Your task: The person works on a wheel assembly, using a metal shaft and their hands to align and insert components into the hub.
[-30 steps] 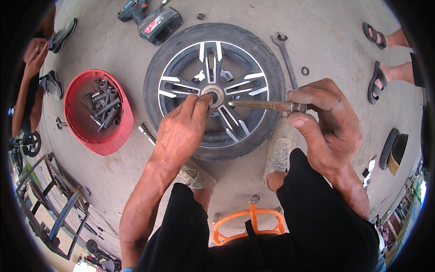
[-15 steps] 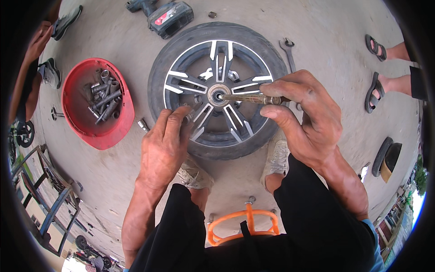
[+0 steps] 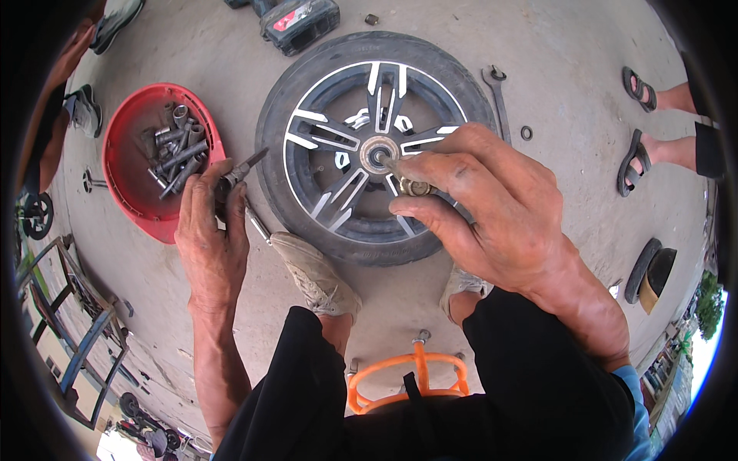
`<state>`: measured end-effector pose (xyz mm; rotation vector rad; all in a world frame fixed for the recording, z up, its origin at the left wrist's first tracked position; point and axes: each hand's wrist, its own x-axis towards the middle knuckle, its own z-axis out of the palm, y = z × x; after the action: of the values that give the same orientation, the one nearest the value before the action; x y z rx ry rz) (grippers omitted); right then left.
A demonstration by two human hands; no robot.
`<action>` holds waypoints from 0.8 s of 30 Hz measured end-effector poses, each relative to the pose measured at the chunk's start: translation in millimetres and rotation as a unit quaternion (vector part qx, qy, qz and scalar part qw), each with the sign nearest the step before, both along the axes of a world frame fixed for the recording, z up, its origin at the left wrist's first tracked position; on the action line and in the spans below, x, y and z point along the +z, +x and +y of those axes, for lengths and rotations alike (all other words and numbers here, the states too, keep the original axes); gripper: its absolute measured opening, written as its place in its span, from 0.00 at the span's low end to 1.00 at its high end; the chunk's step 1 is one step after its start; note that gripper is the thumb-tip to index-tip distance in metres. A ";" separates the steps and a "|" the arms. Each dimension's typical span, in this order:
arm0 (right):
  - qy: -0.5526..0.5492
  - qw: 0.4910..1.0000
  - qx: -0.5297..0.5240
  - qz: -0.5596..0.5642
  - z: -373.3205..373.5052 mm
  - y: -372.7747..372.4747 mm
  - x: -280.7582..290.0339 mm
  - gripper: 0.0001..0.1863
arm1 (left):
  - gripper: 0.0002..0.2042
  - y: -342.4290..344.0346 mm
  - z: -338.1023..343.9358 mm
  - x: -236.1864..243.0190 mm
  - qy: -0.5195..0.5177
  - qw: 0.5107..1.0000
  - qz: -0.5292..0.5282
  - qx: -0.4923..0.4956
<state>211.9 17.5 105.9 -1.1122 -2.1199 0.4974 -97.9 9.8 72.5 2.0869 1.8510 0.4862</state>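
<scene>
Left hand (image 3: 211, 238): it has come off the hub and moved out to the left of the frame, between the wheel and the red bowl; its fingers are now clenched round a dark pointed tool (image 3: 237, 175), tip aimed up-right toward the tyre.
Right hand (image 3: 492, 203): it has shifted in from the right and now sits over the centre-right of the wheel; thumb and forefinger pinch a small brass-coloured ring or nut (image 3: 416, 187) on the end of a thin rod (image 3: 389, 164) that runs to the hub.
Wheel (image 3: 375, 138): lies flat on the concrete floor, centre top of the frame, silver spokes up, hub (image 3: 378, 154) bare now that the left hand is gone.
Meaning: the hub work looks to be one-handed for the moment, the right hand seating or turning the small part while the left hand fetches a tool; I judge the fitting not yet finished.
Red bowl (image 3: 132, 196): left of the wheel, filled with grey sockets and bolts.
Spanner (image 3: 498, 98): on the floor just right of the tyre, a washer beside it.
Drill (image 3: 296, 19): top edge, above the wheel.
Feet: the person's shoes rest against the tyre's lower edge; another person's sandalled feet (image 3: 638, 123) stand at the right.
</scene>
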 end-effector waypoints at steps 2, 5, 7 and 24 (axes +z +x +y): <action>-0.018 1.000 -0.002 -0.011 3.0 -6.5 3.3 0.22 | 0.14 -16.3 9.2 -2.4 0.062 0.997 0.038 -0.010; -0.060 0.997 -0.001 -0.049 5.4 -10.7 11.7 0.20 | 0.13 -35.9 16.4 -10.2 0.077 0.994 0.078 0.023; -0.085 0.994 0.003 -0.074 4.5 -11.0 8.7 0.18 | 0.12 -47.6 19.0 -19.6 0.091 0.991 0.093 0.025; -0.230 0.967 -0.019 0.106 -15.8 -8.5 -15.7 0.13 | 0.31 75.3 -8.8 27.3 -0.101 0.964 -0.198 -0.146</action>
<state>203.4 1.7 90.2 -1.2800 -1.8385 1.0802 -22.6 1.0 99.8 1.9118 1.2883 0.5623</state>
